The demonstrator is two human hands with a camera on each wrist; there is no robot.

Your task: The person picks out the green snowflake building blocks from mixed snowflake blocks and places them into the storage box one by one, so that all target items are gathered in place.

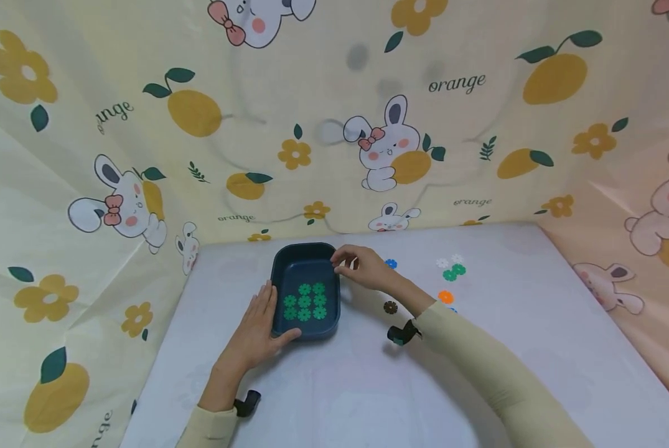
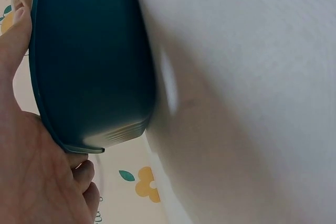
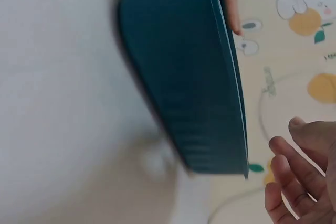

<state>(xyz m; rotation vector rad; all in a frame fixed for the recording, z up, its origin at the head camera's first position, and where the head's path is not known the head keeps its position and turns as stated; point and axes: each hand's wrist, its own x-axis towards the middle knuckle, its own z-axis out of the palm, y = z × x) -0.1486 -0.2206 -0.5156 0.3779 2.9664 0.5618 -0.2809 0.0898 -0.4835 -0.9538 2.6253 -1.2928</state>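
A dark blue tray (image 1: pixel 306 270) stands on the white table, holding several green notched plastic discs (image 1: pixel 304 301) grouped towards its near end. My left hand (image 1: pixel 258 326) rests along the tray's left side, fingers extended and thumb over the near rim. In the left wrist view, that hand (image 2: pixel 39 177) lies against the tray's rim. Above the tray's right rim is my right hand (image 1: pixel 364 266), fingers loosely bent. The right wrist view shows this hand (image 3: pixel 310 177) apart from the tray wall (image 3: pixel 178 77), with nothing visible between thumb and fingers.
Right of the tray lie loose discs: blue (image 1: pixel 391 264), brown (image 1: pixel 390 307), orange (image 1: pixel 445 297), white (image 1: pixel 442 263) and green (image 1: pixel 450 275). Another blue disc (image 1: pixel 452 310) is partly hidden by the right forearm. A patterned cloth (image 1: pixel 312 124) hangs behind the table.
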